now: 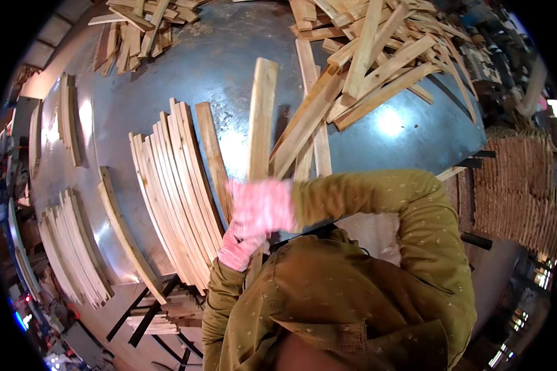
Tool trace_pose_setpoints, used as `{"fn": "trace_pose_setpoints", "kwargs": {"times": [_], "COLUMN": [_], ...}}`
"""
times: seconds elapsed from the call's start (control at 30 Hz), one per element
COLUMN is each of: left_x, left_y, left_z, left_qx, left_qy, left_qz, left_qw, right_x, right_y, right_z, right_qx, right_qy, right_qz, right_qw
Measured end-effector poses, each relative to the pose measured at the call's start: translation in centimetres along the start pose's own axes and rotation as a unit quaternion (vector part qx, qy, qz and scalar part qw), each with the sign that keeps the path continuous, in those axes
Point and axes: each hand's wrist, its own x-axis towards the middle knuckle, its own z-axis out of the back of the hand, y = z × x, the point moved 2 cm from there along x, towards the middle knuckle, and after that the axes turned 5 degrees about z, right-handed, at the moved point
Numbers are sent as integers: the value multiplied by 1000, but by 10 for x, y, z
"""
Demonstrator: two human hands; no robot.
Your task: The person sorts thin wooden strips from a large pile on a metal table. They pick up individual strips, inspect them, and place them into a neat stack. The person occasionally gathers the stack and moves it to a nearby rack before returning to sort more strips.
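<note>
A pale wooden board points away from me, its near part running under my gloved hands. My left hand, in a pink and white knit glove, is closed around the board close to my body. Over the board, just beyond the left hand, is my right hand in a similar glove. It is smeared by motion, and its fingers and anything under its palm cannot be made out. My right forearm crosses in front of my chest. A narrower wooden strip lies left of the board.
Side-by-side wooden strips lie on the metal table to my left, with a smaller group farther left. A jumbled pile of boards fills the far right. Another heap is at the far left. Stacked wood stands at right.
</note>
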Motion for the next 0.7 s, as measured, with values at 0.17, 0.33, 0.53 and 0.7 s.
{"fn": "trace_pose_setpoints", "kwargs": {"times": [0.17, 0.33, 0.53, 0.7], "left_x": [5, 18, 45, 87], "left_y": [-36, -42, -22, -8], "left_z": [-14, -2, 17, 10], "left_qx": [37, 72, -51, -23], "left_qy": [-60, -242, -334, -242], "left_qz": [45, -2, -86, -93], "left_qw": [996, 967, 937, 966], "right_x": [-115, -145, -199, -179], "right_y": [-62, -43, -91, -219], "right_z": [-138, -178, -223, -267], "right_qx": [636, 668, 667, 641], "right_qy": [225, 328, 60, 141], "right_qz": [-154, -91, -264, -447], "right_qw": [721, 661, 695, 608]}}
